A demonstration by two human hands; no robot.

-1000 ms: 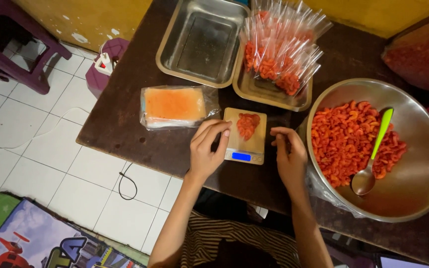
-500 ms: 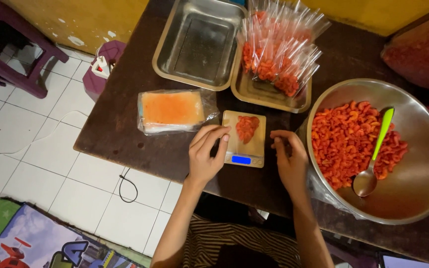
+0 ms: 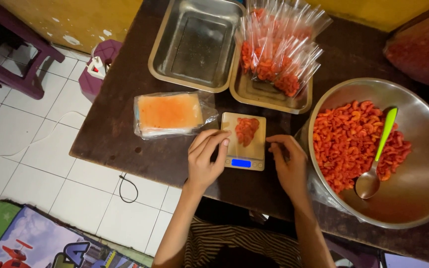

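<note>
While both hands rest on the dark tabletop (image 3: 125,144), the left hand (image 3: 203,161) touches the small digital scale (image 3: 243,141) bearing a bagged portion of red snacks (image 3: 247,130); the right hand (image 3: 288,166) sits beside it, each grip loose, holding nothing

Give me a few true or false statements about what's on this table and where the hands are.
1. A small bag of red snacks lies on the scale. True.
2. The left hand grips the green-handled spoon. False: the spoon rests in the big metal bowl; the hand is at the scale's left edge.
3. The right hand is beside the scale. True.
4. The square metal tray is packed with filled bags. False: it is empty; the filled bags sit in the neighbouring tray.
</note>
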